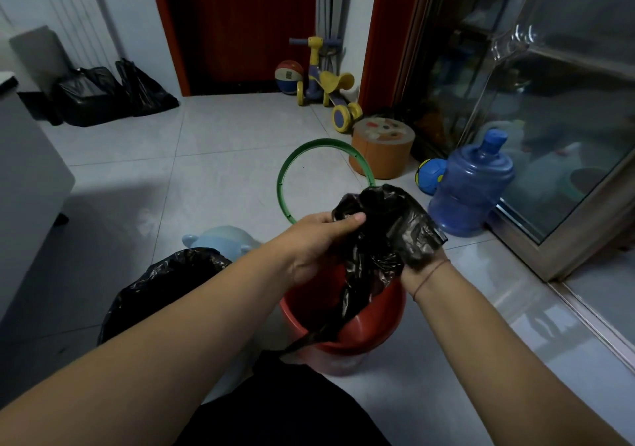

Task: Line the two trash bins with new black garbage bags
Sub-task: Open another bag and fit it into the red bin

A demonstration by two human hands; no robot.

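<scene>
Lined bin (165, 284): stood on the floor (223, 177) at the lower left, its rim covered by a black bag.
Green ring (285, 177): laid flat on the floor, beyond the hands.
Left hand (319, 239): held above the red bin (371, 332); the bag's crumpled top is pinched between the thumb and curled fingers.
Black garbage bag (381, 236): held bunched over the red bin, its lower part hung inside, a twisted tail draped over the near rim.
Right hand (419, 270): covered by the bag past the wrist; whether the fingers are spread or closed cannot be told.
Water jug (470, 191): stood by the glass door.
</scene>
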